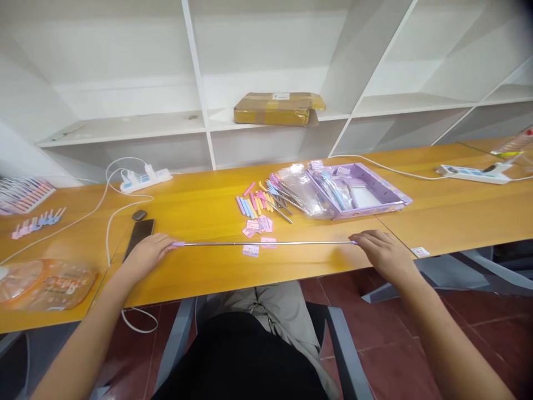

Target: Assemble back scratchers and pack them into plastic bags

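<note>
Table [195,272] edge near metal rod [308,243]; left hand [150,253], right hand [383,254] pinch opposite ends.

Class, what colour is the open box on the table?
The box is light purple, seen best in the head view.

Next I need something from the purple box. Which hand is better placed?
Right, I'd judge. The right hand holds one end of the thin rod, close to the purple box; the left hand holds the other end, beside the phone. The right would probably need to release first.
</note>
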`<state>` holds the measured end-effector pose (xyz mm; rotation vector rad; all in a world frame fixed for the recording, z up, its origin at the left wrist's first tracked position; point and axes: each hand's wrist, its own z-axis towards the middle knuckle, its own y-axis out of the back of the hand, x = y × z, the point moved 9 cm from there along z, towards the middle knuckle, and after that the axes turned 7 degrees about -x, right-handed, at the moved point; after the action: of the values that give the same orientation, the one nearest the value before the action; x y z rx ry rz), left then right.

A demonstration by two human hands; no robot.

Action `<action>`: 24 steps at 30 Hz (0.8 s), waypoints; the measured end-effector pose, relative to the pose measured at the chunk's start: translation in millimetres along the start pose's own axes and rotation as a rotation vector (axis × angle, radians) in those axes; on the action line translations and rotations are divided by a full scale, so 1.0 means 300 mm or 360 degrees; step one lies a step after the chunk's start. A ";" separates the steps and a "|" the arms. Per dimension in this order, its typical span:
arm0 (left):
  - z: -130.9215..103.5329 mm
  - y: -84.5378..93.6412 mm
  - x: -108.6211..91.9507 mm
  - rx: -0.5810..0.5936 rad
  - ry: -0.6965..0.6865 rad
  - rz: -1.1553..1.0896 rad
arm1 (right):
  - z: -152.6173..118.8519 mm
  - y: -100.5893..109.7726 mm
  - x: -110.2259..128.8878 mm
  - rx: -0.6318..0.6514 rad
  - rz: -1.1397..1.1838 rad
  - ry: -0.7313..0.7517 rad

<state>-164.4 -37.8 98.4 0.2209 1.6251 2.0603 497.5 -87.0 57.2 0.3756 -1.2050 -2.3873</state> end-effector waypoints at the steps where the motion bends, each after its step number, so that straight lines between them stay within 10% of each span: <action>1: -0.008 -0.019 -0.007 0.0013 0.0008 -0.0007 | -0.017 -0.013 0.020 0.0017 0.0020 0.0010; 24: -0.044 -0.070 -0.027 0.0058 0.0104 -0.0246 | -0.056 0.069 0.062 -0.0446 0.0074 -0.0427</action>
<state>-157.1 -49.6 76.4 0.0390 1.6649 1.9407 493.8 -118.6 63.3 -0.0627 -0.9509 -2.5779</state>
